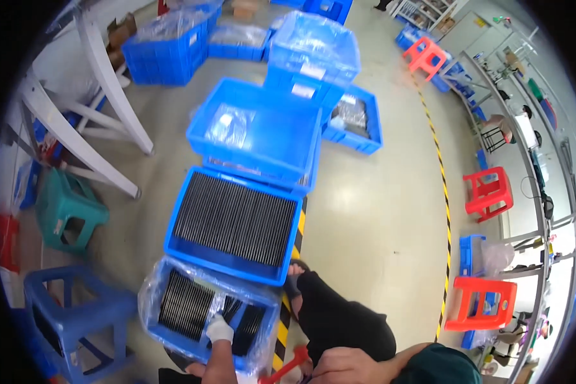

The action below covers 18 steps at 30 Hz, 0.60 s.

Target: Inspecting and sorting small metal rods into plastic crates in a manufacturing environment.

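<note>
The left hand [220, 331], in a white glove, reaches down into the near blue crate [229, 281], which is loosely wrapped in clear plastic [148, 288]. It sits in the gap between two groups of thin dark plates: the larger block [184, 308] lies just to its left, packed in a row that runs left to right, and the smaller block [251, 328] lies just to its right. A few leaning plates [232, 310] stand tilted just beyond the glove on its right side. The fingers point down and away, partly bent, but their tips are hidden, so whether they have hold of a plate cannot be told. The right hand [345, 366], bare, is well apart from the crate, off to the right at the near edge beside the dark trouser leg [342, 313]; its fingers look curled, and its grip cannot be made out. A red bar [293, 365] lies just left of it. The left hand is thus clearly the nearer one to the plates. Just beyond, the middle blue crate [205, 255] holds a full row [233, 214] of similar plates, long edges running near to far.
</note>
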Each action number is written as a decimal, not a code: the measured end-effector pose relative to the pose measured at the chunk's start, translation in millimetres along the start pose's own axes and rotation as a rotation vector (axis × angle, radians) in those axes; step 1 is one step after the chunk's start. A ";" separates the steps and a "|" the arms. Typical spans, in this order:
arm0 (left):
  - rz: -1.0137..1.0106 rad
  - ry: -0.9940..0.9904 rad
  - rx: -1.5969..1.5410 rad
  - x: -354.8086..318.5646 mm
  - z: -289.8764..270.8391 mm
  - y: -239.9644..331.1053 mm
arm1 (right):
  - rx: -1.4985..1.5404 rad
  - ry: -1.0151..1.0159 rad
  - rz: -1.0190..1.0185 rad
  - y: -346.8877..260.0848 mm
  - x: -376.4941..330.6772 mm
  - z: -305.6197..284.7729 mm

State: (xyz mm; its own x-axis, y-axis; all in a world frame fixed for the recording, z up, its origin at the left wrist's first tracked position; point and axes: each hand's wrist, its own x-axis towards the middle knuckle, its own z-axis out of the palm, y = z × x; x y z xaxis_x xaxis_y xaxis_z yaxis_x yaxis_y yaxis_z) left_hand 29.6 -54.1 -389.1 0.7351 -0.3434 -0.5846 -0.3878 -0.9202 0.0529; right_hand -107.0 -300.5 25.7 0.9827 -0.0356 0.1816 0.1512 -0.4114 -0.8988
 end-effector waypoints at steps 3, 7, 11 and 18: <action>-0.026 -0.179 -0.261 15.9 -10.9 -14.8 | 0.014 0.015 -0.036 -1.8 -4.7 6.0; -0.403 -0.783 -1.390 12.7 -23.1 -36.6 | -0.072 0.003 -0.079 -5.4 -13.5 11.4; -0.370 -0.774 -1.952 -16.1 -27.9 -45.5 | 0.003 -0.018 0.078 -10.0 -19.1 15.0; 0.047 -0.674 -2.329 -81.6 -45.6 -37.2 | -0.096 0.078 -0.029 -7.1 -28.2 29.8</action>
State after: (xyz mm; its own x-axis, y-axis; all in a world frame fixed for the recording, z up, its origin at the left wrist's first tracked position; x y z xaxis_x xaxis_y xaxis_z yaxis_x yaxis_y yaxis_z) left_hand 9.4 -0.5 -306.5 0.3649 -0.7113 -0.6008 0.9309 0.2921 0.2195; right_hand -132.6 -269.4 15.1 0.9664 -0.0913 0.2404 0.1646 -0.4986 -0.8511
